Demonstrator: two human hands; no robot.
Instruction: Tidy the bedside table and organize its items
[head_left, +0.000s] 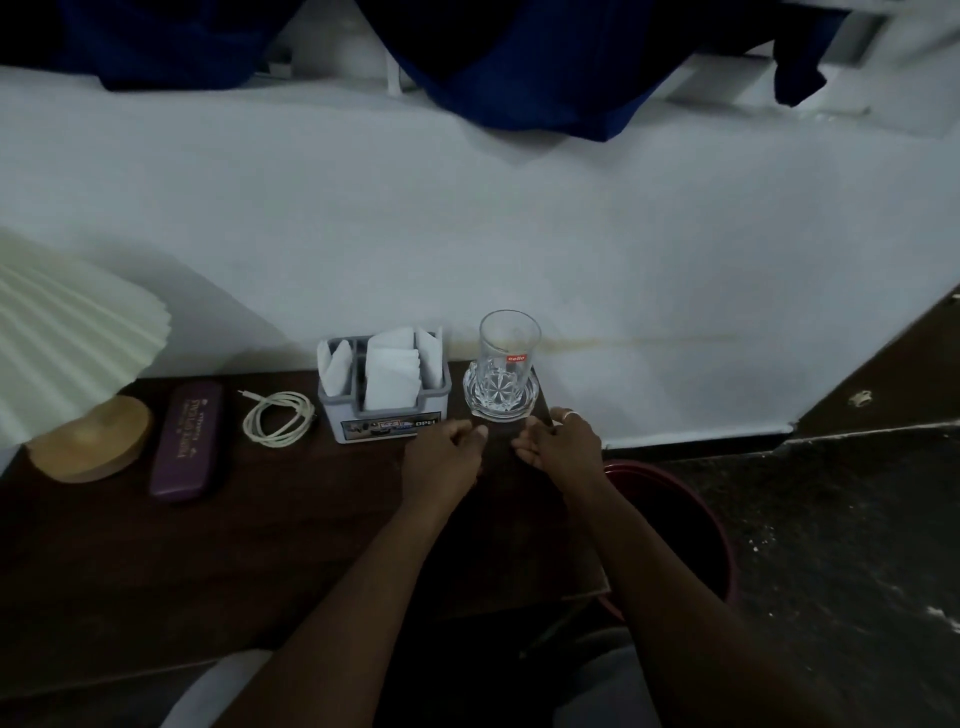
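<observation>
a dark wooden tabletop (156, 561) is seen against a white wall (519, 234), with its items lined up along the back edge. at the far left a lamp (78, 364) with a pleated pale shade and a rounded wooden base is stood. just beside it a purple case (188, 440) is laid lengthwise, pointing toward the wall. next to the case a white cable (279, 418) is coiled in a loose loop. to the right of the cable a grey napkin holder (383, 388) is placed, filled with upright white napkins. near the holder's right side a clear glass (508, 357) with a red label is stood upright on a cut-glass coaster (501, 395), close to the right-hand corner of the tabletop.

both hands are held just in front of the glass, apart from it and apart from each other. the left hand (445, 454) is loosely curled, its fingers bent inward, and nothing is gripped in it. the right hand (561, 441) is also half curled, with a ring worn on one finger, and nothing is held in it either. a dark red bucket (675, 499) is seen on the speckled floor (831, 545) beside the tabletop, below the right forearm. dark blue cloth (519, 62) is hung across the top of the view.
</observation>
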